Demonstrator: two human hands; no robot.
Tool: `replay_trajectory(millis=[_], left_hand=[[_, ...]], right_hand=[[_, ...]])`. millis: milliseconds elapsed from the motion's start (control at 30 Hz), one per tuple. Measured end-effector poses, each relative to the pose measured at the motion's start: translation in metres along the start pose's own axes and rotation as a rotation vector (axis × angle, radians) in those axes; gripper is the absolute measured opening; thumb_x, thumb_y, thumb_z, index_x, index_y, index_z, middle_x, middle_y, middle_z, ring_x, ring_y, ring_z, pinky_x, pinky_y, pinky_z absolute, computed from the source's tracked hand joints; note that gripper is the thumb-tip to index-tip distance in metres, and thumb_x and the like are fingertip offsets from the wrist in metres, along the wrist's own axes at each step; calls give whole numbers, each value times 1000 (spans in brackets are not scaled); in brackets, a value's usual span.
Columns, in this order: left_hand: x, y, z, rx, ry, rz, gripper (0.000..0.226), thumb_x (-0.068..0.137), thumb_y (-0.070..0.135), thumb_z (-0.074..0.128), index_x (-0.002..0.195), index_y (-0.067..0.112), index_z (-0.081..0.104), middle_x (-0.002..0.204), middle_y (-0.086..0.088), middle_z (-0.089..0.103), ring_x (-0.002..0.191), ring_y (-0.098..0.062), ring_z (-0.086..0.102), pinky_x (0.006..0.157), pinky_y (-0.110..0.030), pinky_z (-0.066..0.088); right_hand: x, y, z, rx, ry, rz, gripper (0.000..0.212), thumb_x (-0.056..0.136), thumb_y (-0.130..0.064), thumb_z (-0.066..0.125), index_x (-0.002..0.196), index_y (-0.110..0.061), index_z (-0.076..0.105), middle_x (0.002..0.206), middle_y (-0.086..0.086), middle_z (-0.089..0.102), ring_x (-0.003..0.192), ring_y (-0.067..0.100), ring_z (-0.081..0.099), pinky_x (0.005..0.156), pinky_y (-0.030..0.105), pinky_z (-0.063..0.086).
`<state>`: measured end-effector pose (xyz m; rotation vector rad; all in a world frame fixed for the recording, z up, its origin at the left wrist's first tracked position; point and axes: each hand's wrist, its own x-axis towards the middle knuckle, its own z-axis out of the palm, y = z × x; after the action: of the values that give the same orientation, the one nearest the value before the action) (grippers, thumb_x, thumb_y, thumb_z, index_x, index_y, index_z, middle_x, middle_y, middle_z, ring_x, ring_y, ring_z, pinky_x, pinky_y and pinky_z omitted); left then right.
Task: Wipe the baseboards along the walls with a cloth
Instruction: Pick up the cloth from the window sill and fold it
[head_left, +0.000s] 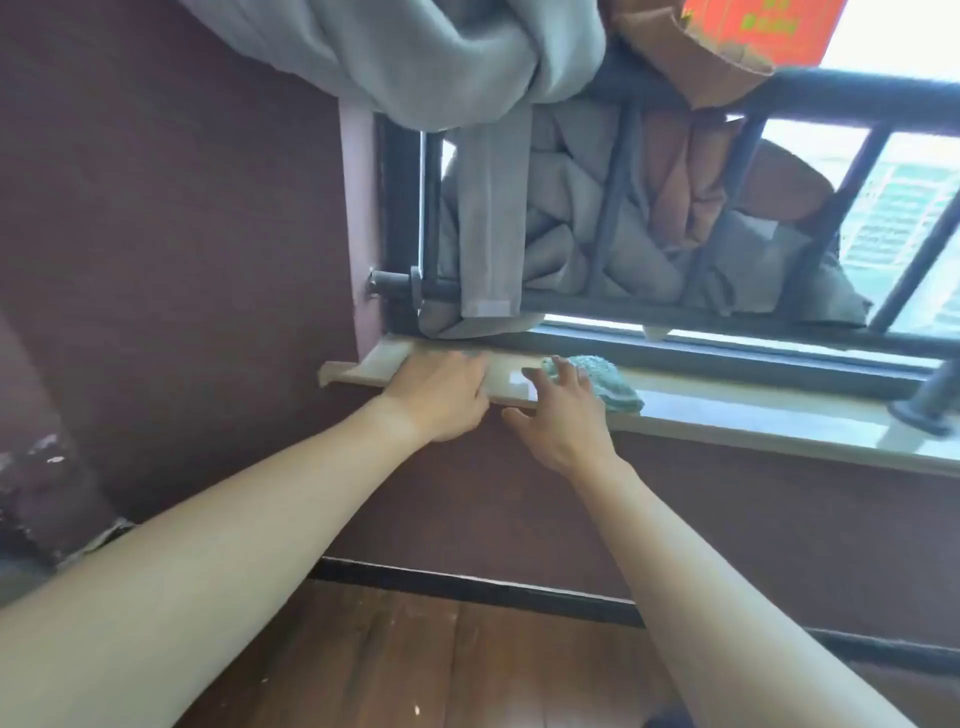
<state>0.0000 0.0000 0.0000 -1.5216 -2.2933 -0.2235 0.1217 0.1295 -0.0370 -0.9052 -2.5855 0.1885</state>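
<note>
Head view, near to far: one wooden floor (441, 660), then one black baseboard (467, 584) running along the foot of the maroon wall (156, 234), bare and well below both hands. One pale window sill (727, 415) juts out above; its right stretch lies open. Two hands are on it. The left hand (441, 395) lies flat, fingers straight, near the sill's left end. The right hand (563, 421), fingers spread, touches the left edge of one teal cloth (608, 382) at the sill's front edge, thumb hanging below. Behind are one black railing (857, 88), bunched grey curtain (415, 57) and one orange box (753, 31).
</note>
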Motion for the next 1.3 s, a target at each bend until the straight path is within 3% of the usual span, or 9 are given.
replay_trajectory(millis=[200, 333, 500, 667, 767, 833, 967, 1100, 1300], left_hand=[[15, 34, 4, -26, -60, 5, 21, 97, 32, 45, 111, 17, 50, 113, -7, 60, 100, -36, 63, 78, -44, 50], [13, 49, 15, -50, -122, 8, 22, 96, 32, 46, 111, 16, 46, 111, -7, 57, 97, -37, 61, 77, -43, 50], [2, 50, 26, -241, -202, -156, 29, 94, 34, 50, 115, 16, 42, 117, -6, 53, 105, -33, 58, 86, -48, 51], [-27, 34, 30, -381, -179, -247, 70, 89, 28, 63, 148, 19, 27, 147, -7, 36, 131, -33, 47, 101, -45, 46], [-60, 9, 26, -456, -93, -271, 102, 80, 20, 75, 159, 29, 11, 163, 6, 17, 146, -23, 33, 112, -42, 40], [-82, -12, 19, -659, -51, -356, 93, 78, 15, 74, 156, 36, 28, 159, 7, 35, 139, -13, 43, 111, -36, 42], [-131, -53, -1, -734, -29, -421, 32, 83, 10, 56, 102, 30, 72, 97, 10, 76, 95, -9, 71, 83, -38, 60], [-181, -89, -20, -513, -61, -545, 22, 79, -2, 53, 73, 15, 65, 77, 1, 72, 80, -22, 72, 67, -39, 59], [-271, -133, -29, -297, -206, -650, 24, 86, -4, 47, 92, 19, 52, 89, -8, 60, 70, -26, 63, 55, -40, 49]], right_hand=[[6, 34, 11, -68, -63, 90, 72, 85, -53, 61, 148, -28, 35, 158, 10, 30, 147, 37, 22, 116, 54, 25], [12, 56, 17, -78, 63, 70, 40, 86, -23, 63, 125, -14, 58, 125, 11, 59, 120, 33, 50, 98, 43, 43], [6, 45, 15, -8, 258, 85, 19, 90, -20, 56, 104, -20, 69, 104, 1, 67, 105, 30, 55, 82, 41, 38], [-15, 0, 15, 385, 187, 11, 42, 86, -9, 47, 120, -25, 65, 112, 1, 72, 106, 28, 63, 93, 41, 45], [-26, -33, 21, 768, -75, -55, 42, 83, -2, 51, 113, -25, 69, 104, 0, 73, 99, 24, 66, 88, 41, 54], [-35, -57, 24, 1029, -223, -86, 31, 79, -1, 62, 102, -20, 73, 98, 3, 75, 92, 22, 70, 87, 44, 58], [-55, -116, 26, 1227, -271, -92, 23, 78, 0, 67, 100, -8, 65, 95, 14, 72, 84, 21, 67, 75, 38, 57], [-74, -168, 46, 1064, -247, -157, 19, 77, -16, 63, 89, -30, 57, 90, 0, 68, 81, 23, 69, 69, 46, 61], [-108, -231, 89, 939, -454, -234, 7, 91, -17, 61, 92, -24, 64, 84, 1, 70, 61, 8, 64, 60, 28, 55]])
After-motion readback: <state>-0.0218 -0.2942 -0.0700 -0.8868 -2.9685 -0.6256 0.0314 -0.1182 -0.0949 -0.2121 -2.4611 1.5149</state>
